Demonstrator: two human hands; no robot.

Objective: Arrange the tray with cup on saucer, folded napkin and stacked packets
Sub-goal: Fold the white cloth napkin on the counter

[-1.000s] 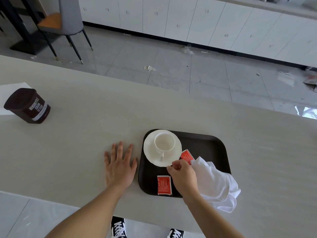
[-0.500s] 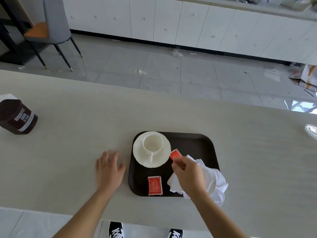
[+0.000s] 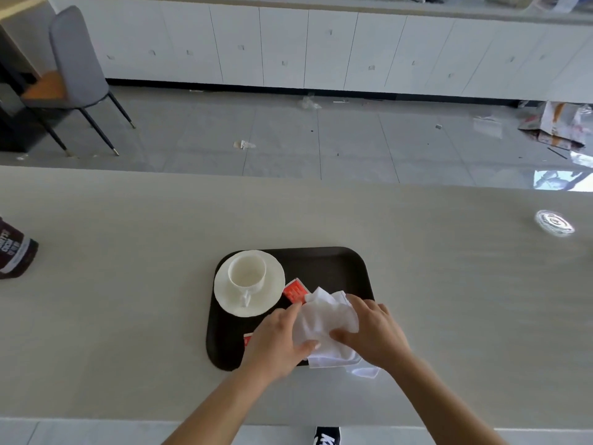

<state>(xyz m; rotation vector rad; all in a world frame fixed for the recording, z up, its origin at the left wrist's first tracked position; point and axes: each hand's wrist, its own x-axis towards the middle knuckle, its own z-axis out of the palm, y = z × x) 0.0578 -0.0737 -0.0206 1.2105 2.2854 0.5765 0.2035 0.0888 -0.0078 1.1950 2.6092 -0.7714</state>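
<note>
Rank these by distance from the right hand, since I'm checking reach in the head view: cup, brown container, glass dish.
From the right hand:
1. cup, on its saucer on the tray, to the left.
2. glass dish, far right on the counter.
3. brown container, at the far left edge.

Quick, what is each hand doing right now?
Left hand: closed on the white napkin.
Right hand: closed on the same napkin.

Both forearms are bare, with no sleeve in view. The left hand [image 3: 276, 342] and right hand [image 3: 373, 335] wear nothing. At 6 o'clock shows a black sneaker [image 3: 327, 435] with white lettering.
</note>
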